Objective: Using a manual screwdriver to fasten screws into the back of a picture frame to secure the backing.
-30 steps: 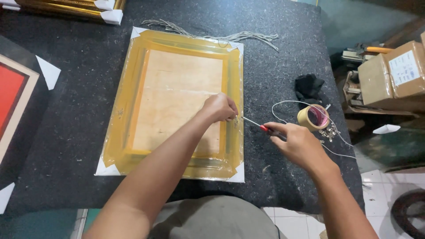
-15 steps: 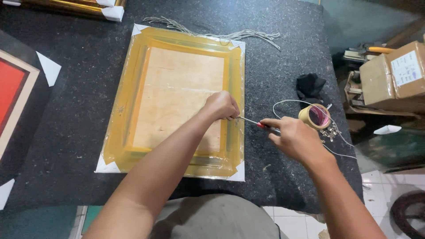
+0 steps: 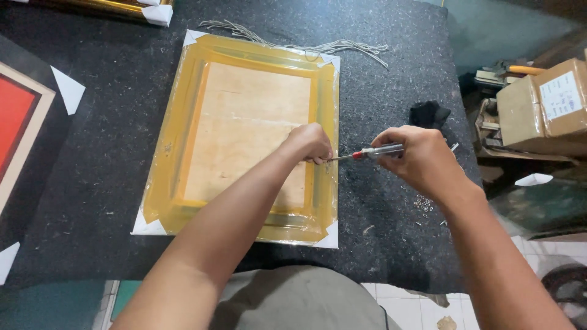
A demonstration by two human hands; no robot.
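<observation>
A picture frame (image 3: 183, 122) wrapped in yellow film lies face down on the dark felt table (image 3: 110, 159), its wooden backing board showing. My left hand (image 3: 312, 142) rests closed on the frame's right rail, fingers pinched at the tip of a screwdriver (image 3: 367, 153). My right hand (image 3: 419, 159) grips the screwdriver's clear and red handle, holding it level and pointed left at the rail. What my left fingers pinch is hidden.
A bundle of pale cords (image 3: 306, 43) lies behind the frame. A red picture with a pale border (image 3: 15, 116) lies at the left edge. A black cloth (image 3: 428, 113) and small metal bits (image 3: 423, 205) lie to the right. Cardboard boxes (image 3: 547, 104) stand beyond the table.
My right hand has moved left and turned, now covering the tape roll and wire that showed beside it. The screwdriver lies flatter against the rail. My left hand stays put.
</observation>
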